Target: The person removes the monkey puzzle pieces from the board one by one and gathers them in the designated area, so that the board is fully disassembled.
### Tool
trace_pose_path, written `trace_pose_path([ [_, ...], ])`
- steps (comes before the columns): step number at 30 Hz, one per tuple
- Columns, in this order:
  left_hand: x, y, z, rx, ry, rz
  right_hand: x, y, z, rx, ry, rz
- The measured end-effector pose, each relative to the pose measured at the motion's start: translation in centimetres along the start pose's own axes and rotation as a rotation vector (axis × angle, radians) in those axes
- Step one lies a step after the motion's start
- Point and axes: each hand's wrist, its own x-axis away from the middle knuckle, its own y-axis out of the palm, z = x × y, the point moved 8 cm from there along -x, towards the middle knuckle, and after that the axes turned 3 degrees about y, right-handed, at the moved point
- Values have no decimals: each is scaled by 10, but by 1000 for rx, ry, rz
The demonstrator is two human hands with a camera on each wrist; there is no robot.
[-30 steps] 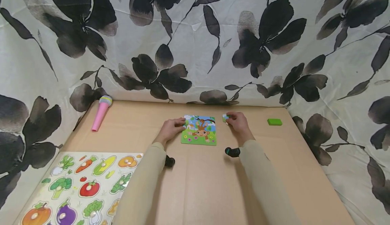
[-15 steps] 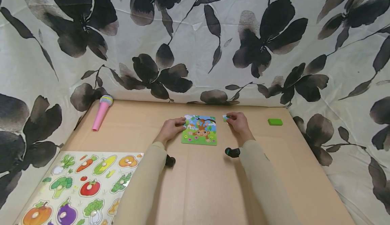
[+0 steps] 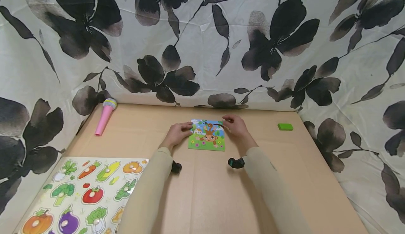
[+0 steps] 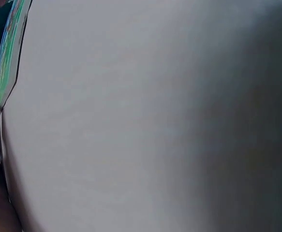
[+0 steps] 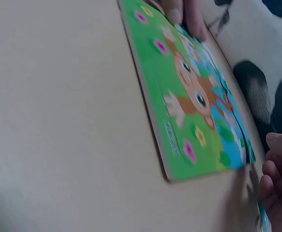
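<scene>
A square jigsaw puzzle with a hanging monkey lies flat on the table, in the middle of the head view. My left hand holds its left edge; the thumb and a finger show on the board in the right wrist view. At the upper right corner of the puzzle is my right hand, its fingers loosely bent and nothing seen pinched between them. Below this hand, a blue-green sliver of a puzzle piece shows in the right wrist view. In the head view that piece is hidden.
A pink toy microphone lies at the table's back left. A vegetable peg board covers the front left. On the right sits a green block. Behind the table hangs a floral cloth.
My right hand has shifted left, from the small loose piece to the puzzle's upper right corner. The loose piece has dropped out of sight in the head view. My left hand stays put.
</scene>
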Motion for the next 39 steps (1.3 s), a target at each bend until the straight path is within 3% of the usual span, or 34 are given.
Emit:
trace_pose_path([
  [7,-1,0,1,-6,1,-5,-1,31,-26,-10,-39,-93],
  [14,-1,0,1,-6,-1,-9,-6,58,-35,-1,-38,-121],
  [18,0,0,2,-11,-5,-24,-6,68,-38,69,-77,-120],
  [29,0,-2,5,-17,-11,-35,-7,75,-46,235,-37,-157],
  [39,0,1,4,-12,-9,-33,-9,76,-48,247,33,-181],
])
